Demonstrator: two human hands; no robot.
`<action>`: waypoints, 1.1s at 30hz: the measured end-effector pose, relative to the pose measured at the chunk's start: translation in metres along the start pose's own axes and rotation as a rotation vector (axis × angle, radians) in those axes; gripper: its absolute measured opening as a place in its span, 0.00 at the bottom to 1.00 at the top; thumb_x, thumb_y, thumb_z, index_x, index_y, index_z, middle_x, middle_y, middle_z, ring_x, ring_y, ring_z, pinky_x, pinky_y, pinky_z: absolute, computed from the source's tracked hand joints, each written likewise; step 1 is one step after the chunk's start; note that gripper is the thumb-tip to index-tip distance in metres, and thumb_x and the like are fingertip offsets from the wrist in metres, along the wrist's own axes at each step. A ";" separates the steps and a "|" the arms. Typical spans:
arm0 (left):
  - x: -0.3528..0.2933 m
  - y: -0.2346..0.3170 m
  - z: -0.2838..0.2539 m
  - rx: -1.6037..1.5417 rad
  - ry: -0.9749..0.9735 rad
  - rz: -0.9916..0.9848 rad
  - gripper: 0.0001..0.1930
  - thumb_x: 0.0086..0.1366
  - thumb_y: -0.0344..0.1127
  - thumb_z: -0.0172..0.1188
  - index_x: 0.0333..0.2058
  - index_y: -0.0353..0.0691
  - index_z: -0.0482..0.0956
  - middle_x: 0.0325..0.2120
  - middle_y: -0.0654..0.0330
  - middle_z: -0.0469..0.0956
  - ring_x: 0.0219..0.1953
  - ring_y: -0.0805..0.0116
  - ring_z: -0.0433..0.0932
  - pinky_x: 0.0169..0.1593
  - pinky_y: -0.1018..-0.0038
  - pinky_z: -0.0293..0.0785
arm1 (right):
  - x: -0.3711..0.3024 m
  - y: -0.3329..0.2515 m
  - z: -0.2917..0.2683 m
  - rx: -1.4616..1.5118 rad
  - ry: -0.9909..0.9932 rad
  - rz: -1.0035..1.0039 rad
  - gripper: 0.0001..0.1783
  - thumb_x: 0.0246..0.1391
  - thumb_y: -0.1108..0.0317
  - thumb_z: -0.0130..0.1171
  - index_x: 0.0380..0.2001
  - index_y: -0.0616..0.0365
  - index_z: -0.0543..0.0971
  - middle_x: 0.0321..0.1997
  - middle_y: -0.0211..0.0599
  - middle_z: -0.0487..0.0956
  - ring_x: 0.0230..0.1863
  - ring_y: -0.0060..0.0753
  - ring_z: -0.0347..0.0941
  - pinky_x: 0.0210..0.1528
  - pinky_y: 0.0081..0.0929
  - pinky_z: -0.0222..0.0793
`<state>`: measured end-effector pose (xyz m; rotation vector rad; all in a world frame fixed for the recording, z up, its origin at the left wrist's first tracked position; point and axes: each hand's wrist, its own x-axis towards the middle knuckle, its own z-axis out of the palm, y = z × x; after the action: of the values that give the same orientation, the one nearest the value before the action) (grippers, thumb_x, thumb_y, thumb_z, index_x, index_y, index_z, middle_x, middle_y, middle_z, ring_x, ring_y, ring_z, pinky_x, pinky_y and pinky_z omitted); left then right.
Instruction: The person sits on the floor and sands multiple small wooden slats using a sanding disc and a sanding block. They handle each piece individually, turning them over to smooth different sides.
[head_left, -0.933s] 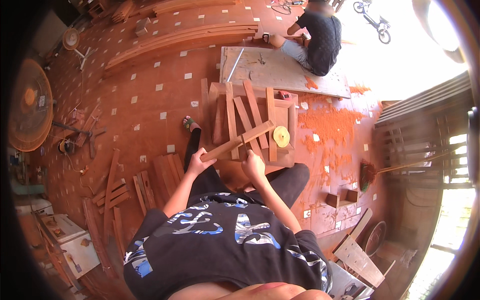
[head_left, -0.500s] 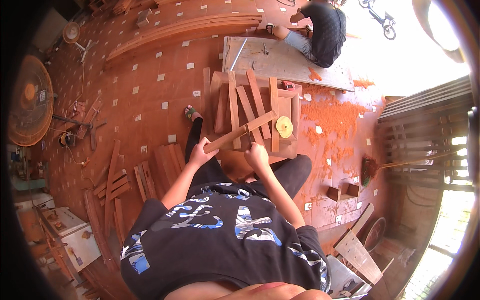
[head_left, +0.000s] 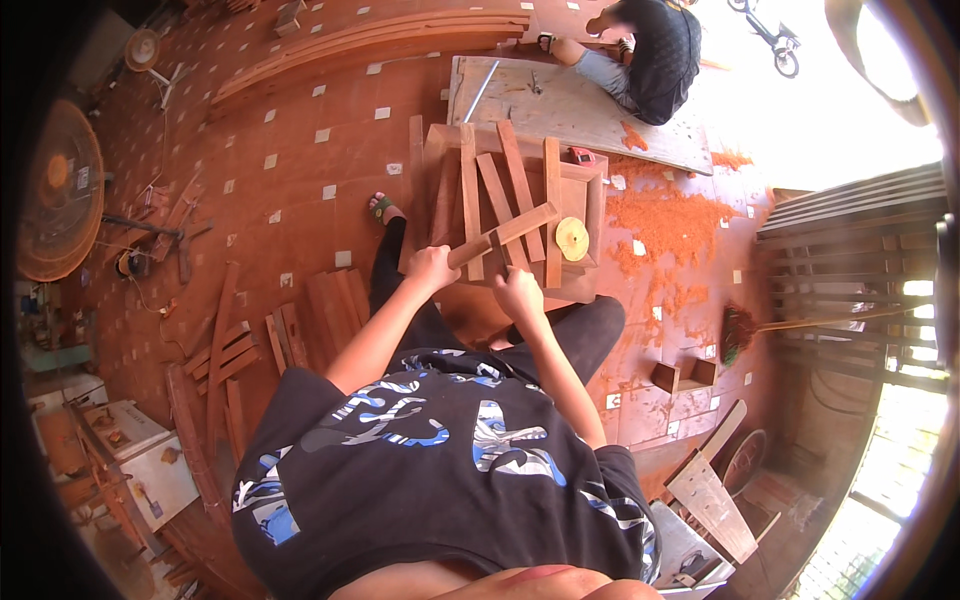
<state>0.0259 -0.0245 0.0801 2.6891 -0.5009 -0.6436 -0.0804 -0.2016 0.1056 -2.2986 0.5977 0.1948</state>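
Observation:
My left hand [head_left: 435,270] is closed round the near end of a reddish wooden strip [head_left: 528,221], which slants up to the right over a low wooden worktable [head_left: 597,205]. My right hand [head_left: 518,293] grips a short, dark, narrow piece [head_left: 499,250] that meets the strip's underside or side; its kind I cannot make out. Beneath and beyond the held strip, several loose wooden strips [head_left: 516,170] lie across the worktable. A round yellow disc [head_left: 572,240] rests at its right side, and a red tape measure [head_left: 581,156] sits at the far right corner.
Beyond the worktable lies a wide board [head_left: 560,105], with another person [head_left: 655,60] seated at its right. Orange shavings [head_left: 670,220] cover the floor to the right. Wood pieces [head_left: 335,305] lie on the left, near a standing fan [head_left: 62,190]. A broom [head_left: 740,335] is at right.
My left hand has moved forward and right, and less of the strip shows between my hands. My right hand has gone slightly forward, still gripping the dark piece.

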 end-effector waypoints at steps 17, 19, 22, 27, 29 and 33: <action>0.005 -0.010 -0.001 -0.085 -0.108 -0.027 0.22 0.47 0.44 0.66 0.41 0.42 0.86 0.38 0.44 0.85 0.44 0.45 0.85 0.51 0.55 0.81 | -0.008 -0.008 0.007 0.219 0.331 -0.339 0.15 0.64 0.68 0.54 0.52 0.61 0.79 0.45 0.49 0.82 0.43 0.57 0.81 0.45 0.45 0.77; 0.007 -0.015 0.003 -0.095 -0.115 -0.032 0.22 0.47 0.44 0.66 0.41 0.42 0.86 0.38 0.45 0.86 0.44 0.45 0.85 0.51 0.55 0.81 | -0.006 -0.007 0.008 0.219 0.325 -0.347 0.15 0.64 0.68 0.55 0.51 0.61 0.79 0.45 0.49 0.82 0.43 0.57 0.81 0.45 0.45 0.77; 0.006 -0.010 0.001 -0.104 -0.123 -0.045 0.22 0.46 0.44 0.67 0.41 0.42 0.86 0.38 0.45 0.86 0.44 0.46 0.85 0.51 0.56 0.81 | -0.004 0.002 0.015 0.193 0.337 -0.350 0.16 0.64 0.67 0.56 0.51 0.61 0.79 0.45 0.49 0.82 0.43 0.57 0.81 0.44 0.45 0.77; 0.003 -0.007 -0.006 -0.141 -0.156 -0.080 0.23 0.47 0.43 0.67 0.43 0.42 0.86 0.39 0.45 0.86 0.46 0.47 0.84 0.53 0.56 0.80 | -0.006 0.000 0.020 0.211 0.312 -0.294 0.13 0.63 0.70 0.54 0.49 0.60 0.79 0.41 0.54 0.81 0.43 0.61 0.79 0.45 0.46 0.75; 0.002 -0.004 -0.007 -0.141 -0.171 -0.094 0.23 0.47 0.42 0.68 0.44 0.42 0.86 0.40 0.46 0.86 0.47 0.47 0.84 0.53 0.56 0.80 | -0.002 0.004 0.025 0.145 0.237 -0.189 0.13 0.64 0.68 0.53 0.48 0.59 0.80 0.42 0.53 0.82 0.44 0.61 0.79 0.46 0.46 0.75; 0.003 0.000 -0.012 -0.117 -0.205 -0.099 0.23 0.48 0.42 0.67 0.45 0.43 0.86 0.41 0.46 0.85 0.48 0.48 0.84 0.54 0.56 0.80 | -0.004 0.010 0.029 -0.016 0.170 -0.192 0.12 0.64 0.65 0.54 0.44 0.58 0.82 0.41 0.50 0.83 0.44 0.60 0.79 0.47 0.48 0.75</action>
<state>0.0340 -0.0228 0.0893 2.5636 -0.3688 -0.9531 -0.0872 -0.1859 0.0801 -2.3871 0.4559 -0.0888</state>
